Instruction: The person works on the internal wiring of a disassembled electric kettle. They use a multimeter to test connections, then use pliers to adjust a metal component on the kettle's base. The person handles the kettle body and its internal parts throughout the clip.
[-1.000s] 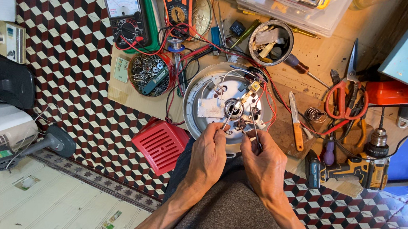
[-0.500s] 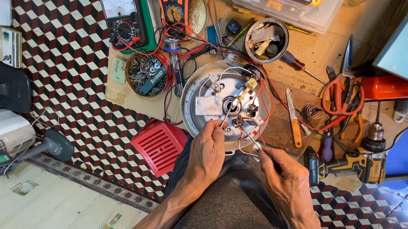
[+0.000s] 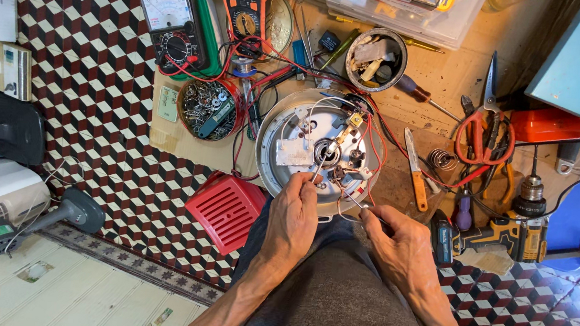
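Nearest me, my lap in grey cloth (image 3: pixel 334 304) fills the bottom of the view, and both forearms run up from it. My left hand (image 3: pixel 294 215) is curled, its fingers pressed together around a thin metal probe (image 3: pixel 318 166) whose tip reaches into the middle of the round silver appliance base (image 3: pixel 275 131). How the fingertips sit on the probe I cannot make out; the back of the hand covers them. My right hand (image 3: pixel 401 244) is closed too, pinching a slim rod-like tool (image 3: pixel 352 201) at the base's near rim; the tool is mostly hidden in the fist, and I cannot tell what kind it is.

The base lies flat on the worn wooden tabletop (image 3: pixel 462 80), just past my knees, its inside a tangle of red and white wires (image 3: pixel 374 145) that blur together. Left of it, a red slatted plastic cover (image 3: pixel 225 210) lies on the chequered floor (image 3: pixel 89 85).

To the right lie a yellow-handled knife (image 3: pixel 415 173), red-handled scissors (image 3: pixel 482 130) and a yellow and black cordless drill (image 3: pixel 498 234).

Farther off stand a round tin of screws (image 3: pixel 208 108), a small bowl of odd parts (image 3: pixel 376 58), a black analogue meter (image 3: pixel 170 19) and an orange digital meter (image 3: pixel 246 4), cut off by the top edge.
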